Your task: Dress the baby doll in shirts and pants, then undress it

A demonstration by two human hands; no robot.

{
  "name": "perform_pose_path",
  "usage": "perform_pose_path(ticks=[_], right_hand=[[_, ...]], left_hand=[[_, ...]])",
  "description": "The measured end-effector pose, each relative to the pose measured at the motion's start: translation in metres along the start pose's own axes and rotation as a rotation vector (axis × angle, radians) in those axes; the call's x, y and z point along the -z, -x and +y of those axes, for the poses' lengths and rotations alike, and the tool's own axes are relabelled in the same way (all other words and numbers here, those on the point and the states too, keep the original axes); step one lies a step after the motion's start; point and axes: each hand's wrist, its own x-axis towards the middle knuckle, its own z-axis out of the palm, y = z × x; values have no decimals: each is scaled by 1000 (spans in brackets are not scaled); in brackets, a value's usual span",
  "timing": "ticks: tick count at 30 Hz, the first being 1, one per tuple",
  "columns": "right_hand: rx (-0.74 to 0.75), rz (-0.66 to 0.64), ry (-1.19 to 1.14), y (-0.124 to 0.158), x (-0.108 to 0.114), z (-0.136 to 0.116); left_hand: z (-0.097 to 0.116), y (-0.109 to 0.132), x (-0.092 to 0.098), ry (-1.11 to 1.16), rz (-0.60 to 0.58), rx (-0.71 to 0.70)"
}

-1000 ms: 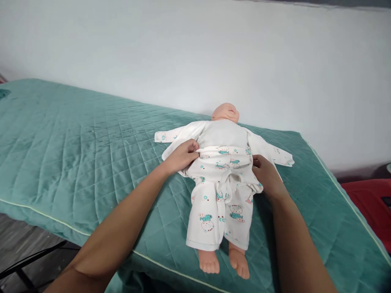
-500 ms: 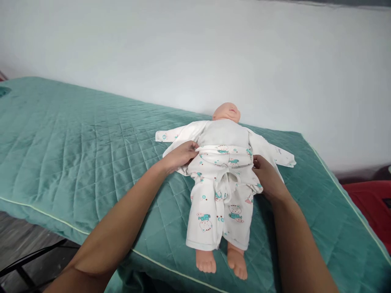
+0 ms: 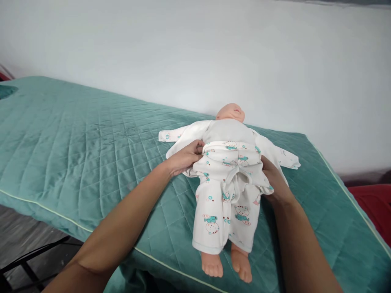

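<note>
A baby doll (image 3: pixel 230 112) lies on its back on the green quilted bed cover, head toward the wall and bare feet toward me. It wears an open white jacket (image 3: pixel 195 132) with the sleeves spread wide, over a plain pale torso. White baby pants (image 3: pixel 210 203) with a teal and pink animal print are pulled up to its belly. My left hand (image 3: pixel 185 156) pinches the pants' waistband at the doll's left-hand side in view. On the opposite side, my right hand (image 3: pixel 275 179) is closed at the pants' edge, its fingertips hidden behind the cloth.
The green quilted cover (image 3: pixel 91 142) spreads far to the left, with pale piping along its edge. A white wall (image 3: pixel 183 53) stands behind it. Something red (image 3: pixel 371 203) sits beyond the right edge, and a dark metal frame (image 3: pixel 30 268) shows at lower left.
The view has shifted slightly, so the doll appears a little farther right. My right fingers have slipped further behind the pants' side, while my left hand keeps its pinch at the waistband.
</note>
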Motion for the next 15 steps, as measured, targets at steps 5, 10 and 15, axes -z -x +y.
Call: perform_pose_path(ticks=[5,10,15], right_hand=[[33,5,-44,1,-1,0],[41,-26,-93,1,0,-1],[24,-38,-128,2,-1,-2]], left_hand=[[-5,-4,2,71,25,-69],[-5,-4,2,96,51,-73],[-3,-2,2,151,59,-61]])
